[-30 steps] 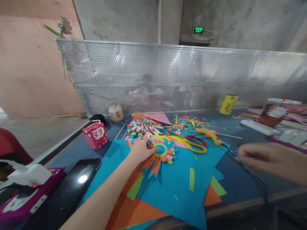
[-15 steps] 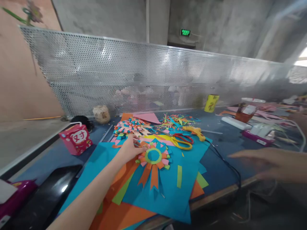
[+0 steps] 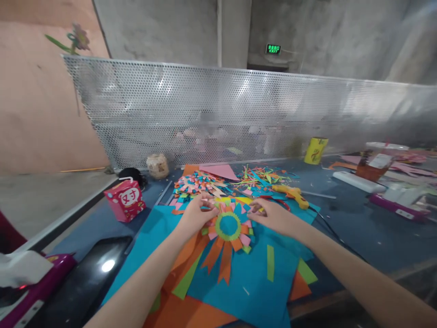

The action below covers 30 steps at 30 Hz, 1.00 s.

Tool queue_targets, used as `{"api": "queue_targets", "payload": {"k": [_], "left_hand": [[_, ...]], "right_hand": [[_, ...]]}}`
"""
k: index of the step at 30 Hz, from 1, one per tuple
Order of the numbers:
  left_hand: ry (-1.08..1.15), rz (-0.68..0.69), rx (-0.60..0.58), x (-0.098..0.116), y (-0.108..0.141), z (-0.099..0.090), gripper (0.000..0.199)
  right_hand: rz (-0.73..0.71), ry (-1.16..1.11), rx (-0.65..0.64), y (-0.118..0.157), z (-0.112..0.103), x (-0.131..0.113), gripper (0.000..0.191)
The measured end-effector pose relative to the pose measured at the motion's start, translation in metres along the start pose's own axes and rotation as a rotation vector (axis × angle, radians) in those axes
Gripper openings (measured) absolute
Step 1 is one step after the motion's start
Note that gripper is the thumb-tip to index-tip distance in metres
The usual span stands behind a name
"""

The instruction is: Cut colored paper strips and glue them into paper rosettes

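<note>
A round paper rosette [image 3: 235,246] in orange, pink, green and blue, with two notched orange tails, lies over blue paper sheets [image 3: 252,287]. At its upper left edge, my left hand [image 3: 200,212] pinches the rosette with bent fingers. My right hand [image 3: 271,215] is at the upper right edge, its fingertips bent together against the paper loops; whether they grip a loop is hard to make out. Just behind lie a yellow hot glue gun [image 3: 292,195] and red-handled scissors partly hidden by my right hand. A loose green strip [image 3: 270,263] rests on the blue sheet.
Behind are a fringed paper flower [image 3: 196,182] and a heap of thin paper scraps [image 3: 262,175]. A pink drink carton [image 3: 125,200] and a black phone-like slab [image 3: 82,282] lie left. A drink cup [image 3: 375,164] and yellow can [image 3: 316,150] stand right. A perforated metal screen [image 3: 184,109] closes off the back.
My right hand has come in from the far right to the rosette's upper right edge. My left hand stays at the rosette's left side. The view has shifted slightly left.
</note>
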<state>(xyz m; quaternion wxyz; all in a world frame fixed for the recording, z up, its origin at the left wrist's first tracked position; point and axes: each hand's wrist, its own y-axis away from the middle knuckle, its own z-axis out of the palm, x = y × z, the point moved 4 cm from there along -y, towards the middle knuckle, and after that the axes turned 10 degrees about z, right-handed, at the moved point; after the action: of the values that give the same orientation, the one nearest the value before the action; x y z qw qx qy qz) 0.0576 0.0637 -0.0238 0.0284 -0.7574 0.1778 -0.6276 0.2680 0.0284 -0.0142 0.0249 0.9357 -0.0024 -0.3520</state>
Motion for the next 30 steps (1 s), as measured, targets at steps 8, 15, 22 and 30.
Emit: {"api": "queue_targets", "payload": {"k": [8,15,22,30], "left_hand": [[0.243,-0.014,0.211,0.018,-0.002,-0.012,0.048],[0.353,-0.060,0.312,0.017,-0.004,-0.019,0.052],[0.413,-0.034,0.264,0.018,-0.005,-0.022,0.071],[0.274,0.192,0.324,0.028,-0.008,-0.037,0.064]], "right_hand": [[0.046,-0.558,-0.196,-0.032,0.015,-0.014,0.035],[-0.002,-0.664,-0.224,-0.042,0.008,-0.028,0.033],[-0.047,-0.690,-0.202,-0.046,-0.001,-0.041,0.027],[-0.072,-0.699,-0.214,-0.048,0.000,-0.051,0.027]]}}
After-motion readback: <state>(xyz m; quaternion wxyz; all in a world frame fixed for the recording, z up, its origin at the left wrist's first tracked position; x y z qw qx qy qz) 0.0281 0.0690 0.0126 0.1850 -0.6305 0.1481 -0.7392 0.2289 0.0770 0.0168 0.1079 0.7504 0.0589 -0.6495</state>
